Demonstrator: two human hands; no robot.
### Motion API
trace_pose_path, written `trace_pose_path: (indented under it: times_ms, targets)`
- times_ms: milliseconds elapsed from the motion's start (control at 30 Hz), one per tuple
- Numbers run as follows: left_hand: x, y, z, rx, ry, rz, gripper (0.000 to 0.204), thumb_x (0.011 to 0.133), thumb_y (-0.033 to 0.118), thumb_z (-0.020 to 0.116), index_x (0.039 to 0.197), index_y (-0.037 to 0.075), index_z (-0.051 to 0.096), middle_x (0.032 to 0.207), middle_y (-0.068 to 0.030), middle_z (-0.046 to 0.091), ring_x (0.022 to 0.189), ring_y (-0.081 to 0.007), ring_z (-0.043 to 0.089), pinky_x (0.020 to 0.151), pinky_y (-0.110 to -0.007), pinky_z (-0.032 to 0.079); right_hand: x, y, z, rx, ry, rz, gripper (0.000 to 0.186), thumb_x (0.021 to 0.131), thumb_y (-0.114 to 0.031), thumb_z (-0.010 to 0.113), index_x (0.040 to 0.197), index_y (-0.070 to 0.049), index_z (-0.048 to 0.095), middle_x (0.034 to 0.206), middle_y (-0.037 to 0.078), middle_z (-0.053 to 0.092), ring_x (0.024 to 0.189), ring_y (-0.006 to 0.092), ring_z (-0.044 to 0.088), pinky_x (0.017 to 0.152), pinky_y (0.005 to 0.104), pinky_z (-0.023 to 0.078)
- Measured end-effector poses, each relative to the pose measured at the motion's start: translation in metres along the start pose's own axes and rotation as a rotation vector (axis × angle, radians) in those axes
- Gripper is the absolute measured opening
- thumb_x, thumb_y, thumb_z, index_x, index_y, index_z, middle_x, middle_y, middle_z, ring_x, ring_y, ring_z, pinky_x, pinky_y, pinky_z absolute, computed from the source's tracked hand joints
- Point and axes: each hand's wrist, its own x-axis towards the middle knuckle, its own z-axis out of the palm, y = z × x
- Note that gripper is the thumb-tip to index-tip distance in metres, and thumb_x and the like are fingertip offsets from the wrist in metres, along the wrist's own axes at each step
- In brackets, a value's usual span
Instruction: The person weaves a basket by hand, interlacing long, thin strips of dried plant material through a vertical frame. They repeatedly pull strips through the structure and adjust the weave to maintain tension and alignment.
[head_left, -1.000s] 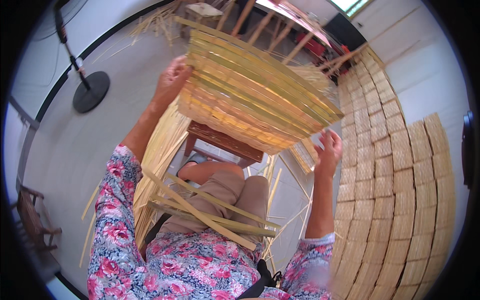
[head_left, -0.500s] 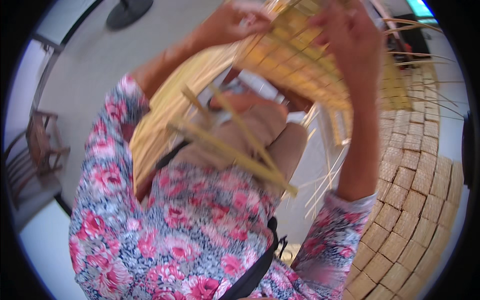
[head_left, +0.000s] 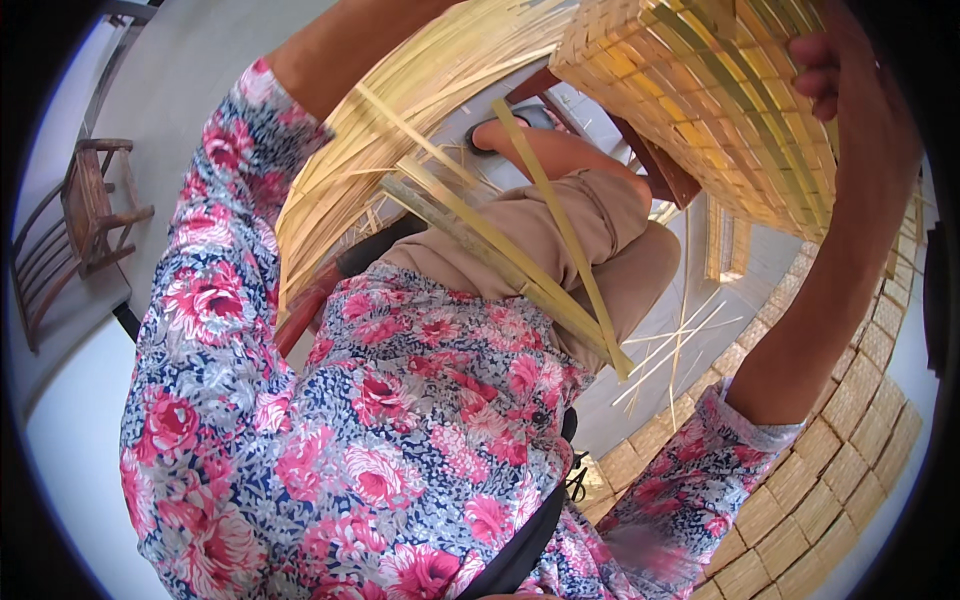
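A woven bamboo-strip basket or panel (head_left: 700, 110), with yellow and greenish strips, stands tilted at the upper right. My right hand (head_left: 845, 85) is against its right side, with fingers curled; what they grip there is hidden. My left forearm runs out past the top edge, so the left hand is out of sight. Across my lap lie loose bamboo strips: a flat greenish one (head_left: 560, 220) crosses a pair of wider ones (head_left: 500, 265), meeting near my right knee.
A big bundle of long pale strips (head_left: 340, 170) lies to the left of my legs. Rows of woven blocks (head_left: 790, 490) are stacked along the right. Thin splints (head_left: 675, 345) are scattered on the floor. A wooden chair (head_left: 100, 205) stands far left.
My left hand has gone up out of the picture. The right hand and the woven piece now sit farther right in view. The whole view has shifted, and the lap strips remain on my lap.
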Motion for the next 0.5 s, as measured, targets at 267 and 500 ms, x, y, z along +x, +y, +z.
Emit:
trace_pose_path:
  times_ms: [267, 500]
  targets:
    - [0.03, -0.029, 0.006, -0.656, -0.277, -0.245, 0.042, 0.106, 0.03, 0.05, 0.13, -0.003, 0.058, 0.12, -0.0096, 0.067, 0.109, -0.0169, 0.064, 0.097, -0.033, 0.052, -0.006, -0.027, 0.008, 0.35, 0.01, 0.126, 0.021, 0.1, -0.021, 0.061, 0.092, -0.003, 0.066, 0.057, 0.005, 0.062, 0.053, 0.0085, 0.062, 0.05, 0.0274, 0.047]
    - [0.028, 0.002, 0.026, -0.664, -0.297, -0.297, 0.062, 0.1, 0.049, 0.056, 0.133, -0.004, 0.058, 0.123, -0.0117, 0.066, 0.114, -0.0196, 0.062, 0.103, -0.04, 0.048, -0.013, -0.029, 0.0, 0.339, 0.003, 0.126, 0.019, 0.1, -0.02, 0.063, 0.093, -0.002, 0.065, 0.06, 0.009, 0.064, 0.054, 0.0128, 0.065, 0.051, 0.0289, 0.046]
